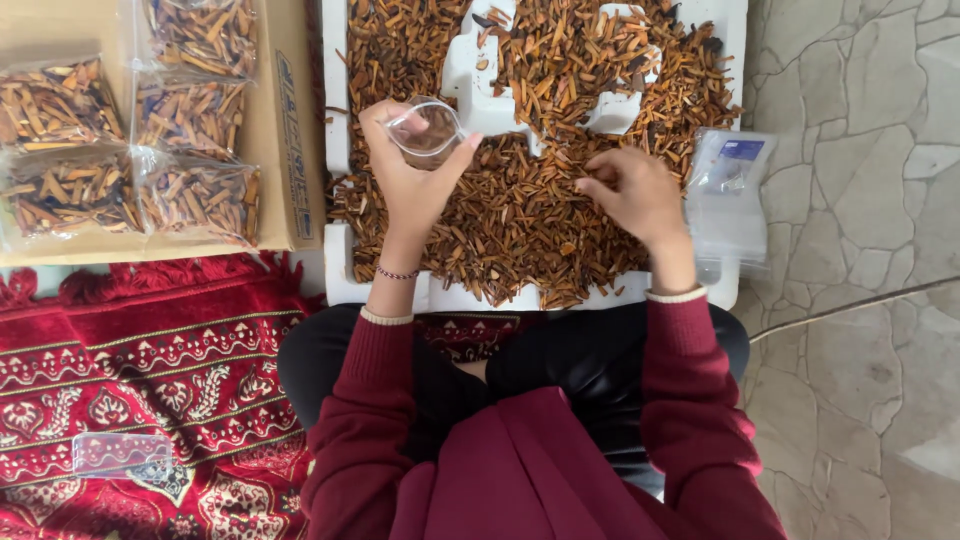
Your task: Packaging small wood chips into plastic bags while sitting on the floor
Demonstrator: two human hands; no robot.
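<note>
Fingers of my right hand (632, 192) pinch shut down among the brown dried slivers (520, 215) on the white foam tray (340, 275), while my left hand (415, 165), just leftward, grips the small clear plastic cup (427, 130) upright.

Soft even daylight, sharp pic, faint shadows.

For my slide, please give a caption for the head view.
Left hand holds a clear cup; right hand picks brown chips.
</note>
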